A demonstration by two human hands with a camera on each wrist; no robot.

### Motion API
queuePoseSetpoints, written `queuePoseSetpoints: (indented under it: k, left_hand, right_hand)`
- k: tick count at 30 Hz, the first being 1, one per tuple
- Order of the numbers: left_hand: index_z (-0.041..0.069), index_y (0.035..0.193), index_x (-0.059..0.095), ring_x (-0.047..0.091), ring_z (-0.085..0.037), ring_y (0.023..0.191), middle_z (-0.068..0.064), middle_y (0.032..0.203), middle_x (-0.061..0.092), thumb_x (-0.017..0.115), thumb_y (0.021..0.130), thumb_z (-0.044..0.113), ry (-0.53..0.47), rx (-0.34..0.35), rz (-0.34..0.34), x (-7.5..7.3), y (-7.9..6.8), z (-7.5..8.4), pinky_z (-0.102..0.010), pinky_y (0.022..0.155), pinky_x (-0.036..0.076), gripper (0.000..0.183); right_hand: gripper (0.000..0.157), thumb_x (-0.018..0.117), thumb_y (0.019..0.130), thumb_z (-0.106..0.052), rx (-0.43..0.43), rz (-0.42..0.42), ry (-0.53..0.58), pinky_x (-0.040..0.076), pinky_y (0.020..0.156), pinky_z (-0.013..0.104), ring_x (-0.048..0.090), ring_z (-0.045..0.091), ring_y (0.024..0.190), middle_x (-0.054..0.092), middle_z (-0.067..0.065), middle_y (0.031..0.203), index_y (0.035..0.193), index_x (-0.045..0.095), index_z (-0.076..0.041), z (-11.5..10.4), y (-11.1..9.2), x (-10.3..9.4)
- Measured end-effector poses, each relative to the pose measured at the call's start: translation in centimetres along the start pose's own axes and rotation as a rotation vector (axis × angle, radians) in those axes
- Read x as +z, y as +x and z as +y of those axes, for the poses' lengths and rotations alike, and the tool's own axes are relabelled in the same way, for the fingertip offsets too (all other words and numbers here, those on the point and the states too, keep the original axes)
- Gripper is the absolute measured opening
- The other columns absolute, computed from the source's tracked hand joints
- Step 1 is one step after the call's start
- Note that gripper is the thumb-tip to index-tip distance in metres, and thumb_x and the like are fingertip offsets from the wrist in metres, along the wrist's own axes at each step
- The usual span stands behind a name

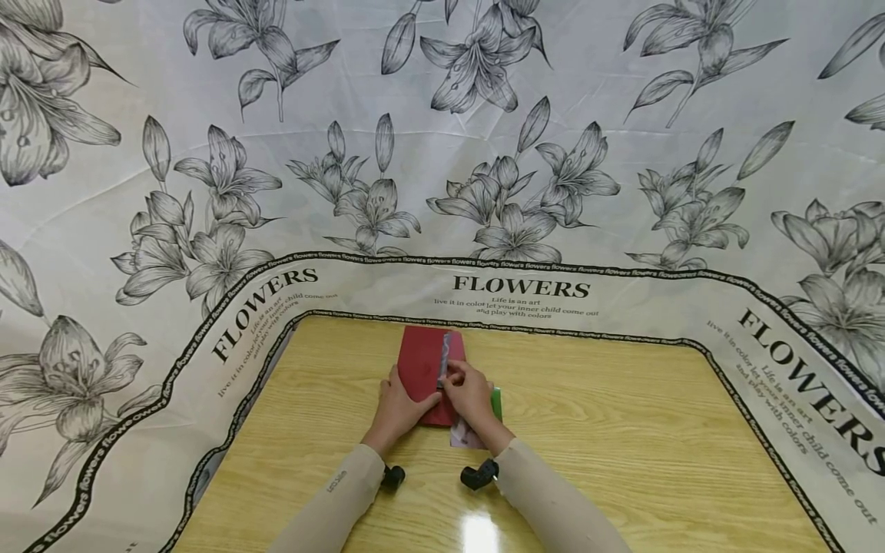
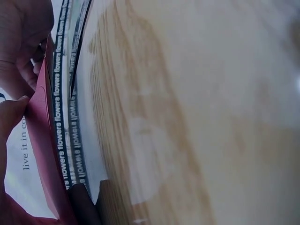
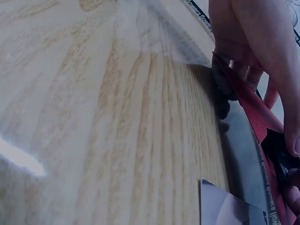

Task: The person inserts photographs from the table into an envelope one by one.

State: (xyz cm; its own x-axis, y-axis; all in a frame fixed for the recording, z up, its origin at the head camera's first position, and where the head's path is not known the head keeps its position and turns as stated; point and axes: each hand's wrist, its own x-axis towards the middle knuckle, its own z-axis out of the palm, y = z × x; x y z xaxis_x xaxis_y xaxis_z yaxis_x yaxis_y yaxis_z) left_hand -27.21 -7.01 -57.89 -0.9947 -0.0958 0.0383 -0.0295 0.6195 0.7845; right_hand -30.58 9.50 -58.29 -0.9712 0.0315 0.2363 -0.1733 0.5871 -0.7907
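A flat red folder [image 1: 419, 359] lies on the wooden table, with a pinker strip of its surface showing at the right. My left hand [image 1: 399, 405] grips its near left part, thumb on top and fingers round the edge, as the right wrist view shows. Along the folder's right side runs a narrow grey-blue strip [image 1: 445, 352] with a pale wavy pattern. My right hand [image 1: 470, 392] pinches the near end of this strip between thumb and fingers. In the left wrist view the folder [image 2: 41, 122] is edge-on, with the left thumb [image 2: 13, 110] against it.
Partly under my right forearm lies a picture card [image 1: 462, 436], also at the bottom of the right wrist view. A green item [image 1: 496, 402] shows beside the right wrist. A flower-printed cloth [image 1: 373, 288] rises behind the wooden table [image 1: 622, 430].
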Motion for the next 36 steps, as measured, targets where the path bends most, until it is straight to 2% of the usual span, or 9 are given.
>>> queuePoseSetpoints:
  k: [6, 11, 20, 27, 33, 36]
  left_hand:
    - [-0.007, 0.166, 0.020, 0.058, -0.045, 0.118, -0.035, 0.139, 0.046, 0.088, 0.086, 0.052, -0.016, 0.005, 0.004, -0.03, 0.06, 0.03, -0.059, 0.101, 0.053, 0.120]
    - [-0.008, 0.166, 0.020, 0.058, -0.045, 0.118, -0.035, 0.140, 0.046, 0.087, 0.087, 0.052, -0.022, 0.001, 0.002, 0.01, 0.11, -0.13, -0.059, 0.102, 0.052, 0.120]
    - [-0.008, 0.166, 0.019, 0.057, -0.046, 0.122, -0.036, 0.144, 0.044, 0.086, 0.087, 0.054, -0.019, -0.006, -0.001, 0.08, 0.14, -0.15, -0.060, 0.103, 0.051, 0.120]
    - [-0.008, 0.165, 0.021, 0.058, -0.045, 0.120, -0.036, 0.141, 0.045, 0.087, 0.086, 0.053, -0.007, -0.015, 0.002, 0.13, 0.06, -0.15, -0.059, 0.102, 0.052, 0.120]
    - [-0.007, 0.165, 0.020, 0.057, -0.045, 0.122, -0.036, 0.142, 0.045, 0.087, 0.087, 0.054, -0.001, -0.021, -0.002, 0.28, 0.15, -0.20, -0.059, 0.103, 0.052, 0.120]
    - [-0.007, 0.165, 0.020, 0.057, -0.046, 0.122, -0.036, 0.142, 0.045, 0.087, 0.086, 0.054, 0.002, -0.018, 0.002, 0.33, 0.20, -0.26, -0.059, 0.103, 0.052, 0.120]
  right_hand:
    - [0.035, 0.079, 0.098, -0.013, -0.026, 0.020, -0.058, 0.032, 0.100, 0.059, 0.067, 0.034, 0.095, 0.075, 0.000, 0.084, 0.132, 0.075, -0.006, 0.03, 0.04, 0.42]
    - [0.037, 0.078, 0.098, -0.013, -0.034, 0.003, -0.071, 0.032, 0.102, 0.060, 0.064, 0.036, 0.099, 0.075, 0.001, 0.085, 0.135, 0.074, -0.006, -0.18, 0.09, 0.50]
    - [0.037, 0.076, 0.100, -0.012, -0.033, -0.035, -0.050, 0.031, 0.098, 0.056, 0.060, 0.031, 0.094, 0.074, 0.001, 0.084, 0.136, 0.073, -0.003, -0.31, 0.15, 0.44]
    - [0.034, 0.077, 0.099, -0.011, -0.037, -0.023, -0.052, 0.033, 0.094, 0.057, 0.061, 0.031, 0.091, 0.074, 0.002, 0.084, 0.132, 0.075, -0.003, -0.29, 0.06, 0.32]
    - [0.033, 0.077, 0.098, -0.009, -0.036, -0.009, -0.003, 0.033, 0.100, 0.059, 0.066, 0.030, 0.091, 0.075, 0.002, 0.085, 0.130, 0.076, -0.002, -0.33, -0.02, -0.03]
    - [0.033, 0.077, 0.098, -0.008, -0.024, -0.009, 0.022, 0.044, 0.096, 0.051, 0.066, 0.024, 0.084, 0.074, 0.003, 0.087, 0.130, 0.075, -0.002, -0.19, -0.12, -0.37]
